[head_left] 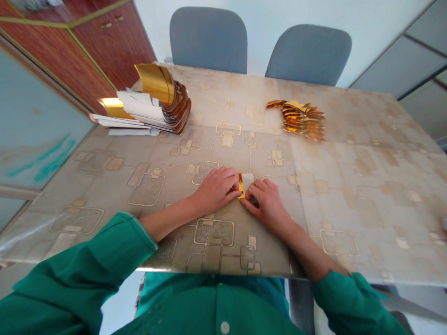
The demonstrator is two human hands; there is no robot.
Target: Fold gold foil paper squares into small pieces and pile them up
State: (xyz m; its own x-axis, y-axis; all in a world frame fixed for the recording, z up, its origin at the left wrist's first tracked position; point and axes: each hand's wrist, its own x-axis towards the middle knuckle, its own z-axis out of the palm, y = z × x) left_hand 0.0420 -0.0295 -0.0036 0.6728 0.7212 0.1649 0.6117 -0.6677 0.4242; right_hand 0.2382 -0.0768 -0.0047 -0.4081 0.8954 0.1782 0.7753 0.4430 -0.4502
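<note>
A small piece of gold foil paper with a white side [243, 185] lies on the tabletop between my hands. My left hand [215, 190] presses its fingertips against the gold edge of the piece. My right hand [266, 205] holds the piece from the other side, and its fingers hide the lower part. Farther up the table on the left stands a curved stack of gold foil sheets with white backs [164, 104]. A pile of small folded gold pieces [300, 120] lies at the far middle right.
A patterned plastic cover [104, 186] spans the table, with a seam running across it. Several loose white sheets [129, 131] lie under the stack. Two grey chairs [208, 39] stand beyond the far edge. A reddish-brown cabinet [111, 46] stands at the far left.
</note>
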